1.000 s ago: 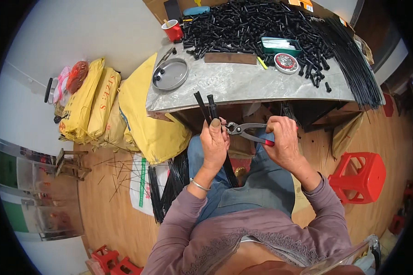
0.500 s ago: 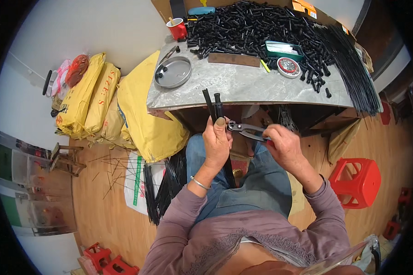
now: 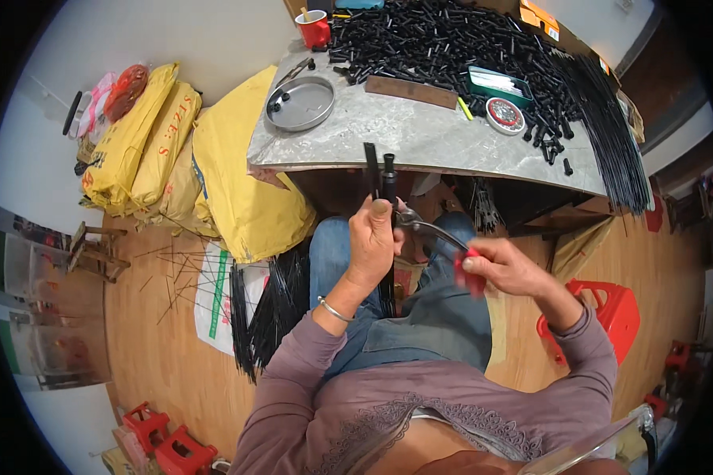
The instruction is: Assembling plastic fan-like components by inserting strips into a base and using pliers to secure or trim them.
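Observation:
Upright in front of the table edge, my left hand (image 3: 372,237) closes round a black tubular fitting (image 3: 389,184) and thin black rods (image 3: 371,168) beside it. The rods run down between my knees. My right hand (image 3: 503,267) is closed on the red handles of a pair of pliers (image 3: 433,229), somewhat smeared by motion. The metal jaws of the pliers lie against the side of the fitting, just by my left fingers. Whether the jaws grip it I cannot tell.
A heap of black fittings (image 3: 451,39) covers the back of the grey table (image 3: 356,134). On it stand a round metal tray (image 3: 325,119), a red mug (image 3: 315,33), a green box (image 3: 523,99) and a round tin (image 3: 505,131). Yellow sacks (image 3: 253,198) lie left; a red stool (image 3: 618,313) stands right.
My right hand has moved right and slightly down, and the pliers' red handles now show below it. My left hand still holds the fitting and rods. The whole view has shifted a little.

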Demonstrator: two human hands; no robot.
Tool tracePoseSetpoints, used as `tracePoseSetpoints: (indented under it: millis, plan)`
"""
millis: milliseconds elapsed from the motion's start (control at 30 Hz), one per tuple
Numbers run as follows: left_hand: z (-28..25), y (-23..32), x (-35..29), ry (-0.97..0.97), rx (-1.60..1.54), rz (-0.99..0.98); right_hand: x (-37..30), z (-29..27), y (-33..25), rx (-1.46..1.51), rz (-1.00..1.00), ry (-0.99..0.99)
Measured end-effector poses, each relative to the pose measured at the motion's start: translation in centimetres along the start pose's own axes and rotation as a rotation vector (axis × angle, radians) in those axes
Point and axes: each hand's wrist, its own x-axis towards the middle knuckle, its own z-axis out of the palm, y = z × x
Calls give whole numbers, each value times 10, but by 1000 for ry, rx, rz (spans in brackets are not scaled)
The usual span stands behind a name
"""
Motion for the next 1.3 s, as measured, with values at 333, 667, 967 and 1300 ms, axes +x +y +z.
tracePoseSetpoints:
  millis: [333,667,967,1300]
  plan:
    - [-1,-4,1,76,25,38,10,16,-6,-223,16,-21]
    - [-1,-4,-3,54,-4,82,0,19,8,456,399,-330]
    - [-4,0,-2,51,24,157,-9,48,0,519,388,-143]
    - [-5,7,-8,-66,-186,-15,-1,15,-43,414,458,-282]
